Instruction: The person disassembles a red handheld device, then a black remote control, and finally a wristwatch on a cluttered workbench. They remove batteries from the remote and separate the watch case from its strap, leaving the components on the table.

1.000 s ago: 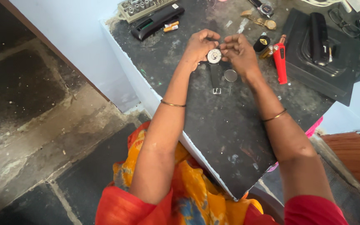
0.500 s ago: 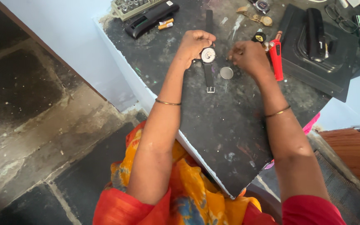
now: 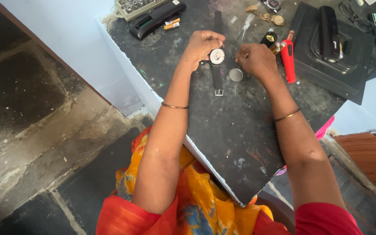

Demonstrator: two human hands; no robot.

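On the dark stone counter (image 3: 223, 130) lies a wristwatch with a pale round dial and black strap (image 3: 216, 56), its strap stretched out lengthwise, buckle end toward the person. The left hand (image 3: 202, 43) rests on the watch, fingers curled over the left edge of the dial and gripping the case. The right hand (image 3: 254, 58) sits just to the right of the watch, fingers clenched into a loose fist (whether something small is pinched inside I cannot tell). Between the two hands, just beside the strap, lies a small round silver metal disc (image 3: 236, 75). To the right of the right hand lies a red-handled tool (image 3: 288, 62), and beyond it a black moulded tray (image 3: 331, 65). Near the far edge are a black oblong case (image 3: 155, 20) and a gold-coloured watch (image 3: 266, 15). Each wrist wears a thin gold bangle (image 3: 174, 105)
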